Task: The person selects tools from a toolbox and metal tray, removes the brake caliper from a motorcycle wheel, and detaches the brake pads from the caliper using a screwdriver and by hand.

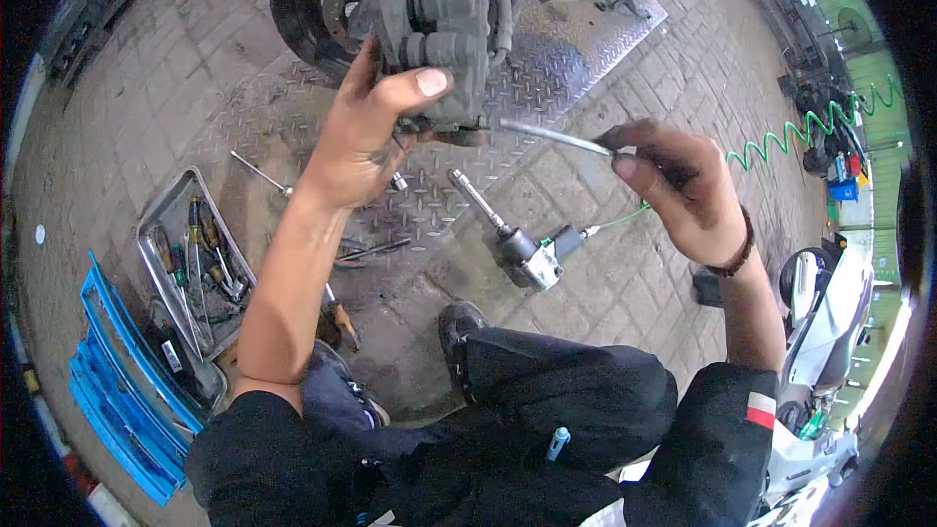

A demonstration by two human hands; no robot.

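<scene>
Near the top centre is a dark grey metal part (449,10) with rounded cylinders, which looks like a brake caliper. My left hand (366,127) is wrapped round its lower left side, thumb on its front. A thin silvery rod (556,137) runs from the part's lower end to my right hand (673,176), whose fingers are closed on the rod's right end. How the rod meets the part is too small to tell. Below, on the floor, lies an air impact wrench (527,259) with a long extension pointing up and left.
A metal tray (185,307) of hand tools and a blue slatted rack (127,390) are at left. A wheel (317,5) stands behind my left hand. A green coiled hose (810,127) hangs at right, above a scooter (830,322). Textured metal plate (420,205) lies below.
</scene>
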